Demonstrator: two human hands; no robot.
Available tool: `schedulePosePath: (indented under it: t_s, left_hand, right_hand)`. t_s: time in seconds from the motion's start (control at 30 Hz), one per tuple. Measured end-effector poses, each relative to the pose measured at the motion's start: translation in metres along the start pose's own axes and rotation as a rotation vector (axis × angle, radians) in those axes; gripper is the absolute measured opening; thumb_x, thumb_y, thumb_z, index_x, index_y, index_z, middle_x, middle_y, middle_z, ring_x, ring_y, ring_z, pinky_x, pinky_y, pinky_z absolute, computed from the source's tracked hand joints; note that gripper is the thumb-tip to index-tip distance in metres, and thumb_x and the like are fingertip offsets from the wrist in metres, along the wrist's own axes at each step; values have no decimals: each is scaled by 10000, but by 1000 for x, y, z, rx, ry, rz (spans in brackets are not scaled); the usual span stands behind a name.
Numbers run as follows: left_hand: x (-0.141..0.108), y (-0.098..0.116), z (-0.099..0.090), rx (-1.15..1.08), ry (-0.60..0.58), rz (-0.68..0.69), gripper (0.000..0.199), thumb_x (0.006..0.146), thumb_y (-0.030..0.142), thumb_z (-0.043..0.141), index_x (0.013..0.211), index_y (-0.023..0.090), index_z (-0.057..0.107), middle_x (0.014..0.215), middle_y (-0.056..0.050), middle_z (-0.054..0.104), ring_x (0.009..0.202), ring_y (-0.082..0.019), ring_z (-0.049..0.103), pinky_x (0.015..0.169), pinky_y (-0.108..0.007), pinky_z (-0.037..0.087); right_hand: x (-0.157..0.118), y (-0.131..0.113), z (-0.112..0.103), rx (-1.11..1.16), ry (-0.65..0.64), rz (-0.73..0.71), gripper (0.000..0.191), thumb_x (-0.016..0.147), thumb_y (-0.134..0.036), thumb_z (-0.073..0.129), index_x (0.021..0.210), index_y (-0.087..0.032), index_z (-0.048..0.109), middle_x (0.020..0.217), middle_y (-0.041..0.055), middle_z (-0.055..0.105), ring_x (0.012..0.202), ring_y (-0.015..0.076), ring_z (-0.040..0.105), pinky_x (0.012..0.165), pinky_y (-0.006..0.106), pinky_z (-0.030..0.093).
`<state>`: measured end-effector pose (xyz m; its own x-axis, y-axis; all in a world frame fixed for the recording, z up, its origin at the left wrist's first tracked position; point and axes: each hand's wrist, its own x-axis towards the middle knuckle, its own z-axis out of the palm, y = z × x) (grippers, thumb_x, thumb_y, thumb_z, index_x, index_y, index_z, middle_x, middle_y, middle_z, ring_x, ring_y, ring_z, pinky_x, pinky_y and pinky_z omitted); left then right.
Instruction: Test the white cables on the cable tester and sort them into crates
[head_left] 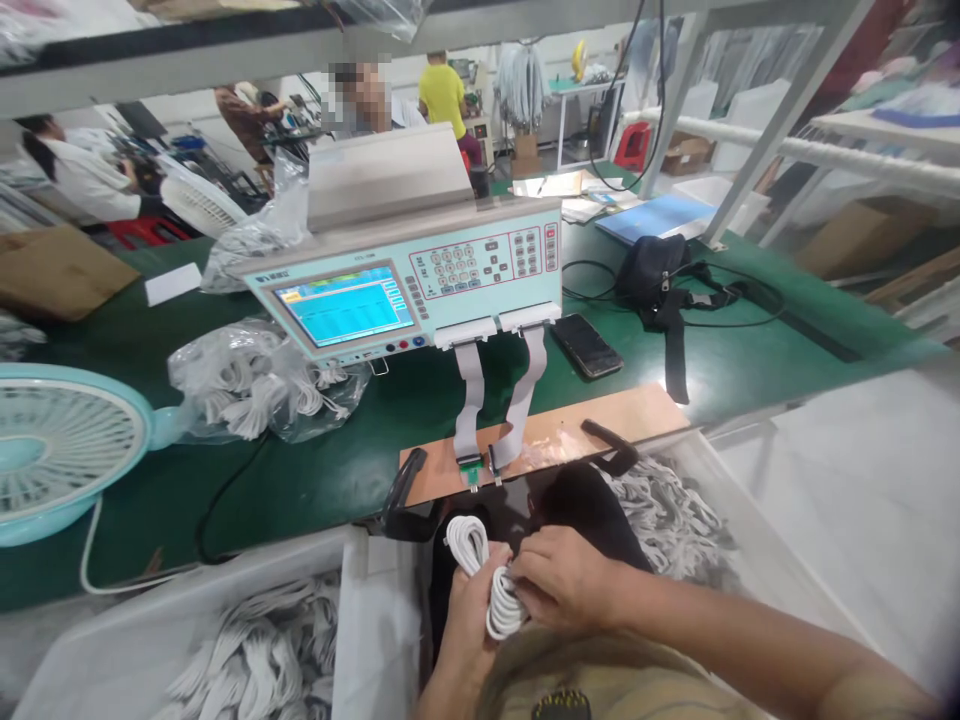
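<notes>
A coiled white cable (505, 612) is bunched in front of my lap, its loops showing above and below the fingers. My left hand (474, 590) is closed round the middle of the bundle. At its right side my right hand (553, 575) has its fingers bent against the coil. Beyond the hands, a wooden board (555, 435) at the table edge carries two small connectors at the ends of flat grey ribbon cables (471, 400). These run up to a tester (397, 290) with a lit blue screen.
White bins (352, 600) of cables stand left and right of my legs. On the green table (315, 500) are a fan (67, 450), bagged cables (255, 380), a phone (589, 346) and a black bag (652, 275). Black clamps (405, 490) hold the board. People work beyond.
</notes>
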<state>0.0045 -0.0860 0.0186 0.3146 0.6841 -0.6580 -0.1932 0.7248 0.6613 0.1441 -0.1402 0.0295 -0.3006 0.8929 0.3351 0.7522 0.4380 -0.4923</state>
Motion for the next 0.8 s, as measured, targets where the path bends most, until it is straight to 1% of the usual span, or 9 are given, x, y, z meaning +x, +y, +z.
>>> schedulePosePath:
  t_s: [0.17, 0.23, 0.3, 0.4, 0.47, 0.53, 0.6, 0.7, 0.8]
  left_hand:
    - [7, 4, -1, 77, 12, 77, 279, 523, 324, 799, 631, 161, 601, 501, 39, 538, 467, -113, 498, 466, -216, 391]
    - [9, 3, 1, 89, 23, 116, 277, 545, 334, 789, 647, 150, 609, 513, 33, 556, 484, -120, 521, 485, -219, 408]
    - [12, 2, 3, 107, 44, 186, 268, 591, 344, 766, 681, 138, 620, 543, 23, 581, 511, -119, 538, 505, -214, 419]
    - [20, 2, 6, 130, 84, 314, 253, 634, 339, 744, 716, 132, 622, 550, 29, 582, 486, -96, 516, 484, -198, 411]
    - [28, 4, 7, 117, 94, 364, 267, 626, 336, 751, 736, 132, 619, 542, 37, 573, 456, -88, 500, 453, -195, 400]
    - [34, 6, 8, 83, 92, 356, 305, 604, 337, 767, 765, 125, 618, 555, 32, 580, 446, -89, 503, 427, -195, 392]
    - [37, 7, 9, 45, 87, 319, 341, 590, 330, 779, 803, 118, 618, 579, 24, 591, 453, -90, 513, 413, -189, 387]
    - [38, 7, 10, 14, 66, 270, 361, 597, 325, 780, 838, 113, 614, 598, 19, 593, 459, -86, 520, 410, -182, 389]
    - [38, 7, 7, 49, 31, 264, 348, 621, 345, 765, 836, 122, 607, 569, 26, 583, 439, -83, 507, 397, -178, 382]
  right_hand:
    - [9, 5, 3, 37, -5, -3, 85, 782, -176, 480, 796, -170, 564, 679, 29, 571, 545, 137, 454, 542, 277, 343]
    - [12, 8, 3, 124, 3, 46, 63, 730, -166, 502, 767, -174, 553, 673, 16, 553, 546, 129, 438, 535, 265, 336]
    - [16, 12, 4, 321, 63, 207, 52, 725, -161, 491, 722, -181, 539, 647, -5, 525, 549, 119, 432, 528, 243, 337]
    - [26, 20, 13, 691, 227, 528, 133, 789, -202, 455, 669, -178, 509, 608, -24, 489, 561, 112, 438, 531, 220, 353]
    - [32, 26, 20, 864, 332, 649, 177, 799, -267, 483, 652, -171, 504, 598, -27, 480, 561, 112, 436, 537, 223, 363]
    - [37, 30, 27, 952, 396, 712, 200, 778, -311, 528, 646, -160, 523, 593, -25, 488, 553, 111, 432, 533, 227, 366]
    - [41, 31, 30, 991, 427, 755, 217, 756, -335, 559, 645, -149, 552, 592, -17, 510, 546, 112, 435, 525, 230, 366]
    - [43, 32, 29, 1016, 434, 783, 234, 737, -357, 587, 657, -137, 593, 605, -1, 550, 551, 120, 457, 522, 235, 372]
    - [43, 30, 25, 1050, 432, 789, 257, 728, -383, 610, 676, -132, 617, 604, 7, 573, 544, 124, 477, 519, 240, 376]
